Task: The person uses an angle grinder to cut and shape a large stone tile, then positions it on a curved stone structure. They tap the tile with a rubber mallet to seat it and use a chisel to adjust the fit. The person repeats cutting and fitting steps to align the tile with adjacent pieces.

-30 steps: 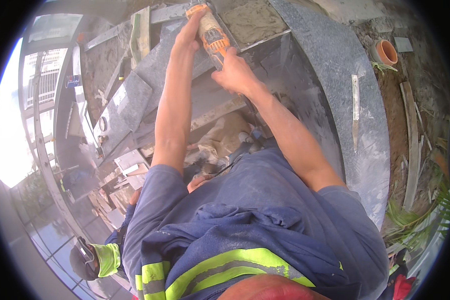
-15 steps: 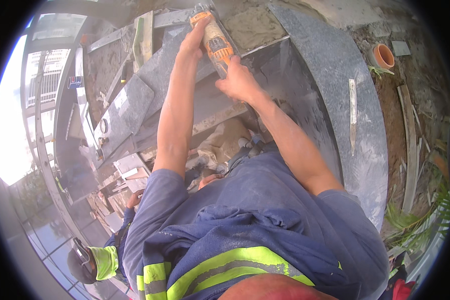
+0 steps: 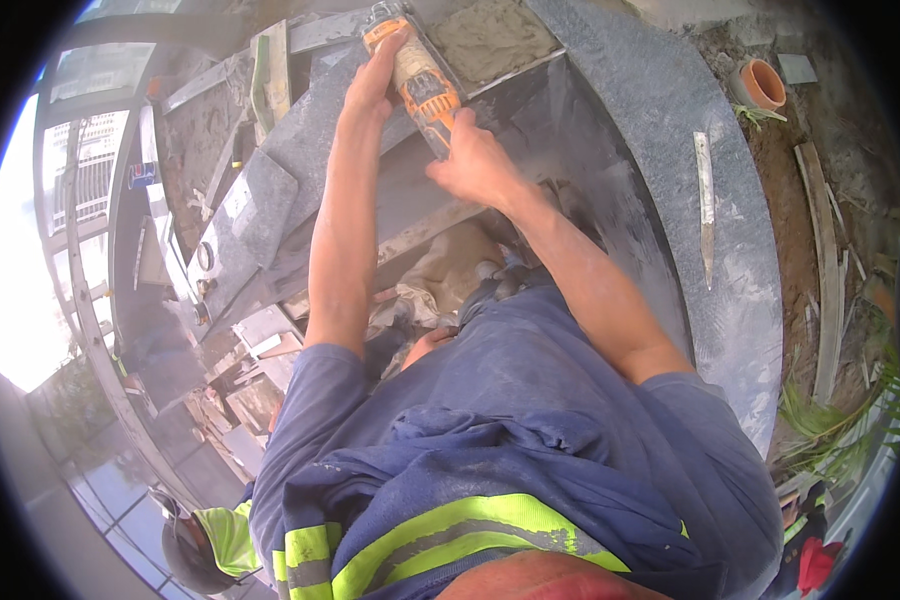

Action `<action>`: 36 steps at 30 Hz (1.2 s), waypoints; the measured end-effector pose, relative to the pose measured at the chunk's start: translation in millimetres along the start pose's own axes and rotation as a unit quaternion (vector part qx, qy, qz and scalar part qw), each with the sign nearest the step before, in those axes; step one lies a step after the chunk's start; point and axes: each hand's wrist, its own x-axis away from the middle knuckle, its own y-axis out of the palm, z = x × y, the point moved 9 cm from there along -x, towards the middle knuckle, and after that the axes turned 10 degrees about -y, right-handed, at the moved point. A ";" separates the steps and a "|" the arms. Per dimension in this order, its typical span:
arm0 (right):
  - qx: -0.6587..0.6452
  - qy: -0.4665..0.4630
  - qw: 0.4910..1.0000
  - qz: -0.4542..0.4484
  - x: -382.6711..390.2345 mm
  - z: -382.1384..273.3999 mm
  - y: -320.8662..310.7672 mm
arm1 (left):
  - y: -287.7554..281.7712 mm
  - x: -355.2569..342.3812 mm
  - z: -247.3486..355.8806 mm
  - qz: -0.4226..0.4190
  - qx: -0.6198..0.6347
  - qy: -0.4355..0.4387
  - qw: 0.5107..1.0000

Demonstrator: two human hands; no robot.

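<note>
An orange and grey power tool, likely an angle grinder (image 3: 422, 85), sits over the edge of grey stone work at the top of the view. My left hand (image 3: 378, 70) is closed on its front end. My right hand (image 3: 470, 160) grips its rear body, lower and to the right. Just right of the tool's head is a square recess of wet grey mortar (image 3: 495, 40), with a dark, dust-streaked stone face (image 3: 620, 235) below it. A grey stone slab (image 3: 345, 95) lies to the left, under my left arm.
A curved stone slab (image 3: 730, 340) carries a pale strip (image 3: 706, 190). Right are an orange pipe (image 3: 760, 85), plants and planks (image 3: 818, 280). Left are slab offcuts (image 3: 255, 210), a long rail (image 3: 90, 300) and rubble (image 3: 245, 390). A co-worker (image 3: 205, 540) is at lower left.
The tool and both my hands dipped slightly, then rose again and sit a little left. The co-worker at lower left has moved lower and right, partly behind my sleeve.
</note>
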 end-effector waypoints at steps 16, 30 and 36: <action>-0.047 0.008 0.999 -0.004 12.8 4.1 1.0 | 10.7 17.6 2.3 0.014 -0.004 0.002 1.000; 0.007 -0.011 0.999 0.030 -0.8 10.5 9.3 | 0.7 -0.4 4.6 -0.019 0.008 -0.003 1.000; -0.043 0.025 0.999 -0.013 -9.3 4.2 -1.9 | 1.4 -13.4 9.5 -0.040 0.027 0.003 0.999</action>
